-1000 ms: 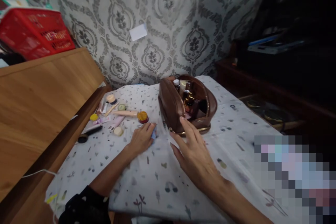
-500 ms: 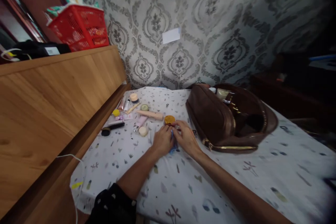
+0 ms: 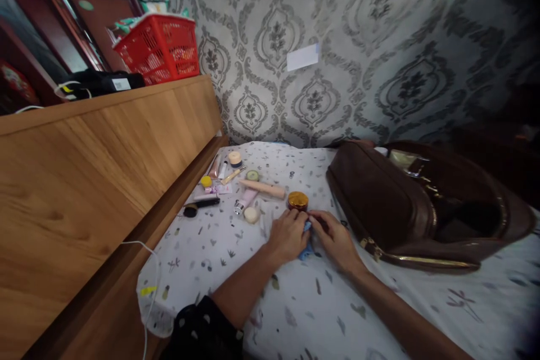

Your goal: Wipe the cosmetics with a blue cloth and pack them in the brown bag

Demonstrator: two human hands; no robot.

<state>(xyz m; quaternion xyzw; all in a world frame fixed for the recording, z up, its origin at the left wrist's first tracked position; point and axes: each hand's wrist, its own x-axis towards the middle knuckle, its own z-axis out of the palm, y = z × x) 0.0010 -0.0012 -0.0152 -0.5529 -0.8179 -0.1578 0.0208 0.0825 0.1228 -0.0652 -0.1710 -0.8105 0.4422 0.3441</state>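
Observation:
My left hand is curled over a crumpled blue cloth-like piece on the patterned sheet. Its fingertips lie against the near side of a round jar with a gold lid. Just right of it, my right hand has thumb and forefinger drawn together beside the jar and the blue piece; whatever is between them is too small to make out. Left of the jar lie a beige tube, a pink tube with a silver cap and a small round cream-coloured container.
A brown bag stands unzipped on the right, with items inside. Farther left lie a black-handled brush, a yellow-lidded pot and other cosmetics. A wooden headboard carries a red basket. A white cable hangs at the left edge.
The view has turned left, so everything sits farther right. My right fingertips have drawn back from the jar's lid, and more of the jar shows. My left hand stays over the blue piece.

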